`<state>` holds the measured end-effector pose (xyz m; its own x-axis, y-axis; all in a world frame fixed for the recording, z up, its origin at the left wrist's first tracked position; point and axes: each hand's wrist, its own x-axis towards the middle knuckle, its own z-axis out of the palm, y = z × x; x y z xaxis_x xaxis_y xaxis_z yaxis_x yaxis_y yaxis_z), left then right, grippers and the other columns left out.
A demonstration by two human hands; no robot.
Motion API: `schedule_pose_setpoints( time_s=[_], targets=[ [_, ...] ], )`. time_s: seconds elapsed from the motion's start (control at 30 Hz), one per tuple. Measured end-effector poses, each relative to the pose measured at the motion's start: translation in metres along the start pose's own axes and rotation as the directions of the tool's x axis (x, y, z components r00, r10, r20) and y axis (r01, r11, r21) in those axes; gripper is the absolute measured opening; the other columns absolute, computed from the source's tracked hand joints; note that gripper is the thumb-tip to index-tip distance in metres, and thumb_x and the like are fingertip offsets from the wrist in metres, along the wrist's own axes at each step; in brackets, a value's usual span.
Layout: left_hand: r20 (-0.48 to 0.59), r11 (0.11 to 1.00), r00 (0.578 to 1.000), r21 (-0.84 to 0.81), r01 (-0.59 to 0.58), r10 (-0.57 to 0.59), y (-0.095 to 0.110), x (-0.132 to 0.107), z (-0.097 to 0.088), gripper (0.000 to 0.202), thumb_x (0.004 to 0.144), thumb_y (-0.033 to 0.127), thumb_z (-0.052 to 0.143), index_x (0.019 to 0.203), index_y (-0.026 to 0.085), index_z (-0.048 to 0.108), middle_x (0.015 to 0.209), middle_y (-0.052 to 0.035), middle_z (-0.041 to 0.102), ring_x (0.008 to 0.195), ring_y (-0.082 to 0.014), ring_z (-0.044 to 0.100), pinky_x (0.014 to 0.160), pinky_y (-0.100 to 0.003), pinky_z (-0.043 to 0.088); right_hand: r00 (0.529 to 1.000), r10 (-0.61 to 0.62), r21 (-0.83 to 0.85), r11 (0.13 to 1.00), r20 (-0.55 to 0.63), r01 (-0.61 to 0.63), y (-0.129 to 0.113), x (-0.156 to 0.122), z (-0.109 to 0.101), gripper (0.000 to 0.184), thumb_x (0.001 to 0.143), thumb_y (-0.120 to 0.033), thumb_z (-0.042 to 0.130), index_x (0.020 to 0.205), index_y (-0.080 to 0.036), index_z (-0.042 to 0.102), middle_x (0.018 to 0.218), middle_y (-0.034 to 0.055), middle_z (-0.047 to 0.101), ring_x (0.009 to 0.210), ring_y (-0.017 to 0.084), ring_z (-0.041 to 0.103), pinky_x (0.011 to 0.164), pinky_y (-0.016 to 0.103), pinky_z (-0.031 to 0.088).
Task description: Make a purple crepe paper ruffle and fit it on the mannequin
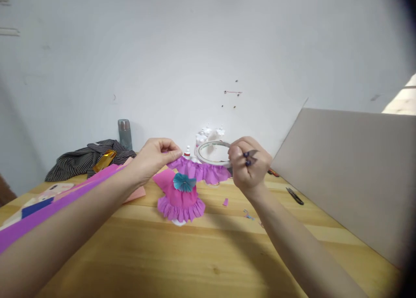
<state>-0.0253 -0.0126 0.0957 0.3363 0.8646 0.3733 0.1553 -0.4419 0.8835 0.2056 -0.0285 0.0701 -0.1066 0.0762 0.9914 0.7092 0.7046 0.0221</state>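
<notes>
A ruffled purple crepe paper strip (204, 171) is stretched in the air between my hands. My left hand (159, 157) pinches its left end between thumb and fingers. My right hand (250, 163) is closed around the edge of a white roll of tape (212, 163), held just above the strip's right end. A small dark pointed thing (249, 158) pokes out of that fist; its kind is unclear. Behind and below the strip stands a pink paper dress (185, 197) with a purple ruffled hem and a blue pleated paper fan (184, 183) on its front.
Purple and pink paper sheets (81, 196), a phone (55, 190) and a striped cloth (84, 159) lie at left, near a grey flask (125, 134). White figures (208, 135) stand by the wall. Black snips (295, 196) and paper scraps (248, 215) lie right, beside a large white board (347, 172).
</notes>
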Motion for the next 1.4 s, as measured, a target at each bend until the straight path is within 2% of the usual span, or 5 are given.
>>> schedule_pose_setpoints(
  time_s=[0.1,0.2,0.7,1.03,1.4],
  targets=[
    [-0.042,0.999,0.999,0.043,0.017,-0.015,-0.004,0.011,-0.003,0.018,0.067,0.029,0.069,0.065,0.012,0.063,0.055,0.0033,0.054,0.053,-0.0086,0.046,0.055,-0.024,0.037,0.999,0.006,-0.037,0.999,0.052,-0.004,0.011,0.004,0.007,0.034,0.090,-0.016,0.044,0.057,-0.023,0.041,0.058,0.0002,0.046,0.056,0.016,0.045,0.055,0.031,0.034],
    [-0.022,0.997,0.998,0.046,0.066,-0.065,-0.005,0.016,-0.005,0.016,0.065,0.027,0.069,0.063,0.012,0.063,0.052,0.0044,0.053,0.051,-0.0086,0.046,0.056,-0.024,0.037,0.994,0.045,-0.010,0.999,0.103,-0.045,0.020,0.005,0.014,0.033,0.090,-0.017,0.043,0.058,-0.023,0.037,0.057,-0.0010,0.043,0.055,0.015,0.043,0.055,0.030,0.033],
    [0.063,0.989,0.989,0.069,0.131,-0.135,-0.015,0.040,-0.017,0.009,0.060,0.020,0.071,0.062,0.012,0.066,0.053,0.0038,0.055,0.051,-0.0068,0.043,0.050,-0.021,0.031,0.949,0.154,0.103,0.977,0.275,-0.188,0.049,0.000,0.035,0.028,0.087,-0.021,0.043,0.059,-0.023,0.041,0.060,0.0006,0.048,0.058,0.017,0.047,0.058,0.030,0.037],
    [0.161,0.977,0.964,0.003,0.215,-0.213,-0.025,0.049,-0.021,0.012,0.061,0.021,0.073,0.064,0.013,0.064,0.050,0.0040,0.054,0.044,-0.0061,0.045,0.043,-0.019,0.031,0.881,0.299,0.196,0.901,0.366,-0.387,0.070,-0.008,0.056,0.025,0.082,-0.022,0.043,0.058,-0.021,0.048,0.056,-0.0007,0.051,0.058,0.016,0.050,0.059,0.029,0.038],
    [0.252,0.977,0.948,-0.032,0.209,-0.195,-0.039,0.058,-0.022,0.015,0.062,0.021,0.077,0.067,0.011,0.067,0.055,0.0014,0.059,0.048,-0.0069,0.050,0.048,-0.019,0.039,0.811,0.361,0.257,0.820,0.460,-0.511,0.075,-0.017,0.070,0.021,0.076,-0.024,0.044,0.056,-0.021,0.047,0.058,-0.0001,0.051,0.061,0.017,0.050,0.061,0.030,0.039]
  ],
)
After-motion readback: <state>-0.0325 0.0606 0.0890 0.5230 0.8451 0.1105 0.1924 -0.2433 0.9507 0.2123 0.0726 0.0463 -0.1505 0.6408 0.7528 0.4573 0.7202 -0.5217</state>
